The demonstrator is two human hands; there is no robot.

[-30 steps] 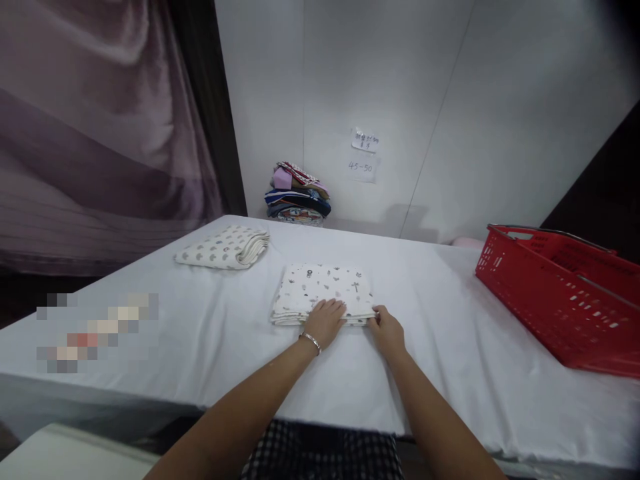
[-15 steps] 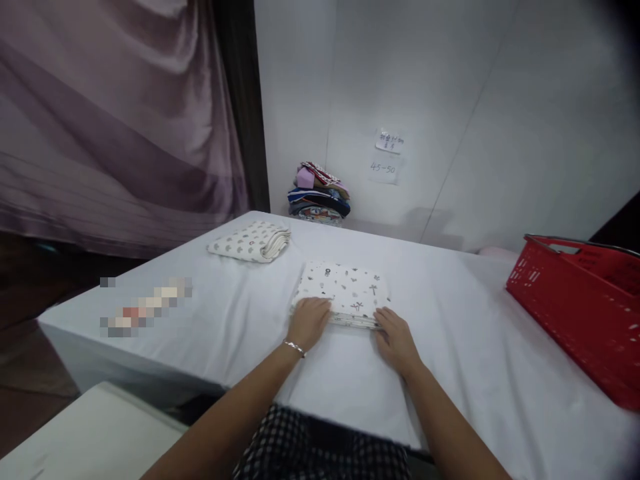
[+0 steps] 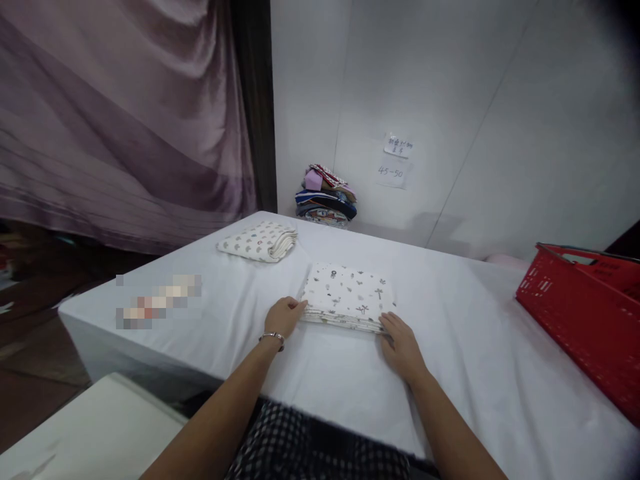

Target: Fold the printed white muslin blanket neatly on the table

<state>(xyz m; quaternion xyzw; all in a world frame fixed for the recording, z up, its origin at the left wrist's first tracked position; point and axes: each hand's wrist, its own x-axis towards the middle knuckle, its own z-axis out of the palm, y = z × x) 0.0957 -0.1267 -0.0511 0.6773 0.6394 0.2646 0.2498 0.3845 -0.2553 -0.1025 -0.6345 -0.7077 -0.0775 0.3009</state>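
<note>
A person's two bare forearms reach forward over a table (image 3: 210, 333) covered with a white sheet, seen from a camera worn on the head. In the middle of the table lies a folded cloth (image 3: 347, 297) — white, printed with small dark figures, squared into a flat stack of several layers. The left hand (image 3: 284, 317), with a thin bracelet (image 3: 273, 338) at the wrist, touches the near left corner of the folded cloth, its fingers curled at the edge of the layers; whether it pinches them cannot be told. The right hand (image 3: 403, 343) lies at the near right corner, fingers laid flat and loosely spread on the sheet, fingertips against the edge, holding nothing. Farther back and to the left, well apart from the hands, a second folded cloth (image 3: 257, 241) with a pale spotted print rests on the table. At the far edge, against a plain white wall, sits a small pile of coloured fabrics (image 3: 326, 197), and above it to the right two paper notes (image 3: 394, 160) are stuck to the wall. A red plastic basket (image 3: 583, 313) stands on the right side of the table. A mauve curtain (image 3: 115, 120) hangs on the left — the person's checked clothing (image 3: 320, 450) shows at the bottom.
</note>
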